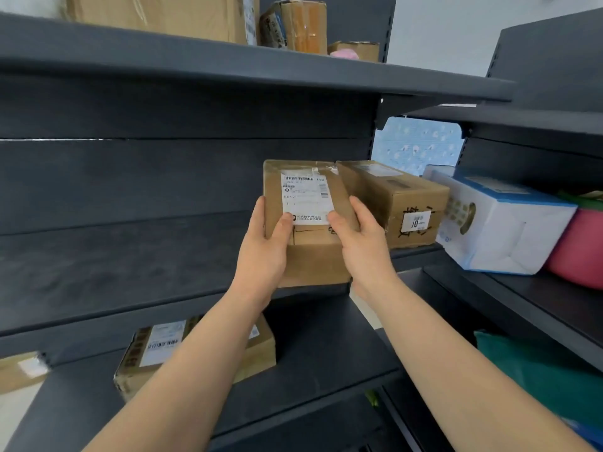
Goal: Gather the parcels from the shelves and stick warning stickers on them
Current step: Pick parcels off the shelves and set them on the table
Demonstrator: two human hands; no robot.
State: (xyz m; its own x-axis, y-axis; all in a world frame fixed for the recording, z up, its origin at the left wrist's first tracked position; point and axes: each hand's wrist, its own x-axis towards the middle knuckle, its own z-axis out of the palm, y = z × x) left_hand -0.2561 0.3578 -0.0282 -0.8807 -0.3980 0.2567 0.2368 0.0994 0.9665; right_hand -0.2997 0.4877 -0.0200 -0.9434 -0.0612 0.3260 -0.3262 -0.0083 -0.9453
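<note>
A small brown cardboard parcel (310, 256) with a white shipping label on top is held over the front edge of the middle shelf (130, 265). My left hand (264, 252) grips its left side, thumb on the label. My right hand (362, 246) grips its right side, thumb also on top. A second brown parcel (391, 197) with a small white tag lies right beside it on the same shelf. Another labelled parcel (156, 353) lies on the lower shelf under my left forearm.
A white and blue box (502, 230) and a pink item (577, 249) sit on the neighbouring shelf at right, a green bag (538, 370) below them. Several cardboard boxes (293, 24) stand on the top shelf. Another box (19, 370) shows at lower left.
</note>
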